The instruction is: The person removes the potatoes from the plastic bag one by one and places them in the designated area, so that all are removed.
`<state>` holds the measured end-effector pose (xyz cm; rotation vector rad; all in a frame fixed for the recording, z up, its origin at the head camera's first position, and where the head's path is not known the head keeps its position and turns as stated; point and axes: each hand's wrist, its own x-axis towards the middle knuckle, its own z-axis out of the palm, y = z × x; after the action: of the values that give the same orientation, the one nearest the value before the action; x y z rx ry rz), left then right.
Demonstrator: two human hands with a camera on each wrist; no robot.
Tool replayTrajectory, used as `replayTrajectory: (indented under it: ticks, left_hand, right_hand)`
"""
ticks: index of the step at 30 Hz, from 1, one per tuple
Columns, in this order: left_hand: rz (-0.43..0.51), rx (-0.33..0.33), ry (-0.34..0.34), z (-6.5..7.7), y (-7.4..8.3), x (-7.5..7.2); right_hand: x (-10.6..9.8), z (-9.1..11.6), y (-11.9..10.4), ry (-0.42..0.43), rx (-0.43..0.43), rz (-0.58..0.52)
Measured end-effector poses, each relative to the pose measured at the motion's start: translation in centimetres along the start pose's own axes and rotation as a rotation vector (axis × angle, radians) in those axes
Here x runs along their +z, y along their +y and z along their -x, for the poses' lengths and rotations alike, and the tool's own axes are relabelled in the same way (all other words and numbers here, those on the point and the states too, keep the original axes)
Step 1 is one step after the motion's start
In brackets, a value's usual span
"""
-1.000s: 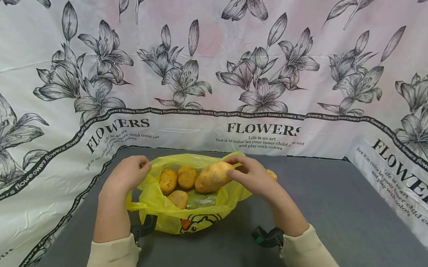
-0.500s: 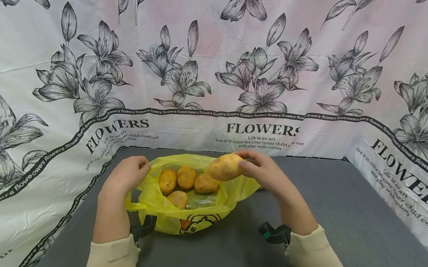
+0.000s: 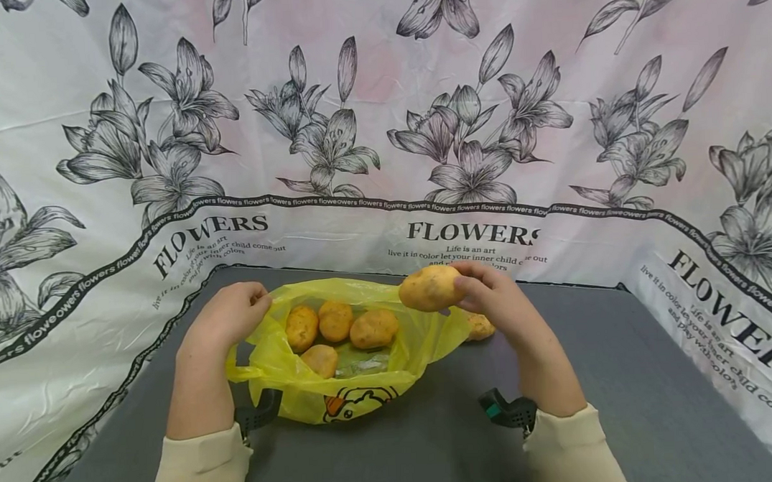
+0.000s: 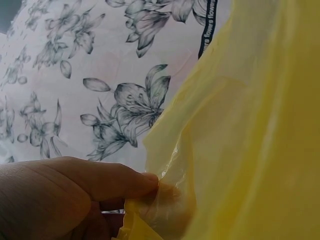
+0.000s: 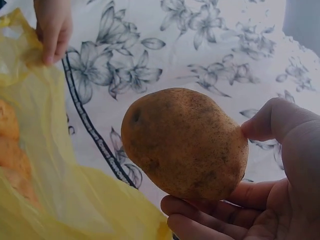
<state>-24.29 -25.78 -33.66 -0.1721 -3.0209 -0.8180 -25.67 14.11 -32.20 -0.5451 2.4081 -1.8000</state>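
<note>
My left hand (image 3: 234, 312) pinches the left rim of a yellow plastic bag (image 3: 360, 397), which stands wide at the mouth; the left wrist view shows thumb and fingers on the thin film (image 4: 170, 195). Several potatoes (image 3: 374, 329) lie inside it. In my right hand (image 3: 492, 294) a large potato (image 3: 430, 288) is held by one end, raised over the bag's right rim. Seen from the right wrist, the thumb presses one side of this potato (image 5: 185, 142) and the fingers curl below it.
Another potato (image 3: 479, 327) lies on the grey tabletop (image 3: 625, 374) just right of the bag, partly behind my right hand. A white flower-print cloth (image 3: 334, 229) rises behind and at both sides of the table.
My right hand has lifted the potato up and to the right, out of the bag's mouth to above its right rim. The left hand keeps its place on the bag.
</note>
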Motion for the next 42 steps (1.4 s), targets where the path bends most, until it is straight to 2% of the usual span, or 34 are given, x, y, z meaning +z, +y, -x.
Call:
replayTrajectory:
  ticks: [6,16,24,42]
  left_hand:
    - [0.003,-0.003,-0.007,0.0,-0.1,0.1]
    - [0.002,0.006,-0.005,-0.1,-0.1,0.1]
    - [0.002,0.006,-0.004,-0.1,0.0,0.2]
    - [0.001,0.006,-0.017,-0.1,0.0,0.2]
  right_hand:
    - [-1.2,-0.3,0.5,0.041,0.041,0.012]
    - [-2.2,-0.3,0.8,0.106,0.057,0.037]
    - [-2.9,-0.3,1.1,0.137,0.043,0.022]
    - [-5.8,-0.2,2.8,0.249,0.103,-0.016]
